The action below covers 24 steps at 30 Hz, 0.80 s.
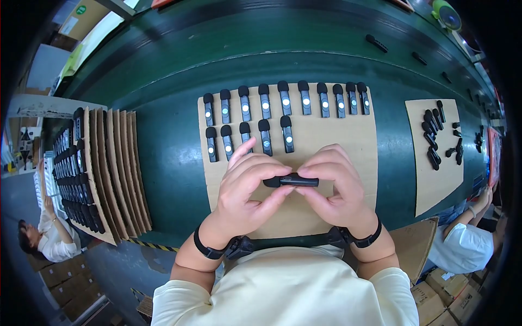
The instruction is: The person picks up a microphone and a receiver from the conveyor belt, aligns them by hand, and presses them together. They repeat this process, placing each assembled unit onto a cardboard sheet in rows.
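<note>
Both my hands hold one small black clip-on microphone (pixel 302 181) sideways over a cardboard sheet (pixel 337 138). My left hand (pixel 247 185) pinches its foam-covered end between thumb and forefinger. With the same kind of pinch, my right hand (pixel 334 185) grips the plain end. Beyond my hands, several like microphones stand in a full row (pixel 284 98) along the sheet's far edge, foam tips away from me. A shorter second row (pixel 265 137) lies nearer, on the left half; my left fingers partly hide one of its pieces. Most of these show a bright round spot.
On the left, a stack of cardboard sheets (pixel 117 168) carries rows of black microphones (pixel 81 190). A smaller cardboard piece (pixel 435 179) at right holds loose ones (pixel 431 136). More lie on the far green surface (pixel 376 43). One person (pixel 54 239) is at left, another (pixel 462 244) at right.
</note>
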{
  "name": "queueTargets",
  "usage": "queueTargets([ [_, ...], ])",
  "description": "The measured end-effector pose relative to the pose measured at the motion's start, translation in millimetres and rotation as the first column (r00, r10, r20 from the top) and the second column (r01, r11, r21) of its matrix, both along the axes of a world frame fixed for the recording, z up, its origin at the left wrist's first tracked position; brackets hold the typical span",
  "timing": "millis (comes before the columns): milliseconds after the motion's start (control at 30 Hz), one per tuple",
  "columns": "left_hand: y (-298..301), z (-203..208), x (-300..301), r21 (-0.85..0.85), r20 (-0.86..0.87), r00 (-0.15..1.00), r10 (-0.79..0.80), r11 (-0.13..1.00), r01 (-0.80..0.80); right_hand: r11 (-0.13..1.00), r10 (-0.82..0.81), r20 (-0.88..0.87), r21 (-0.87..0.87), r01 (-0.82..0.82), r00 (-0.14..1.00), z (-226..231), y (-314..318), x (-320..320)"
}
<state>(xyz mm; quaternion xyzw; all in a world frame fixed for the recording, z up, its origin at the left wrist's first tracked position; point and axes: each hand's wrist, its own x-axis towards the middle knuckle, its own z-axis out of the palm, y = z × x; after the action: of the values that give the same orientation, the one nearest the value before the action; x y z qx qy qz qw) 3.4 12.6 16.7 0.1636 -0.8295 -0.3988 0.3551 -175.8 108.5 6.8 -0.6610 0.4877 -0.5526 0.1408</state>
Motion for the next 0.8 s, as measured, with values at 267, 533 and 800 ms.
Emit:
queueTargets([
  [267, 0.5, -4.3, -4.4, -0.004, 0.046, 0.998, -0.041, 0.999, 0.041, 0.996, 0.086, 0.015, 0.013, -0.086, 0.996, 13.3, 0.7, -3.9],
  [533, 4.6, -3.9, -6.9, -0.162, 0.179, 0.979, 0.098, 0.984, -0.069, 0.985, -0.025, -0.121, 0.166, 0.045, 0.992, 15.3, -3.3, -12.1],
  [800, 7.0, -9.9, -1.5, -0.262, 0.381, 0.925, 0.002, 0.959, 0.106, 0.963, -0.074, -0.528, 0.184, 0.198, 0.846, -3.6, -6.0, -23.0],
])
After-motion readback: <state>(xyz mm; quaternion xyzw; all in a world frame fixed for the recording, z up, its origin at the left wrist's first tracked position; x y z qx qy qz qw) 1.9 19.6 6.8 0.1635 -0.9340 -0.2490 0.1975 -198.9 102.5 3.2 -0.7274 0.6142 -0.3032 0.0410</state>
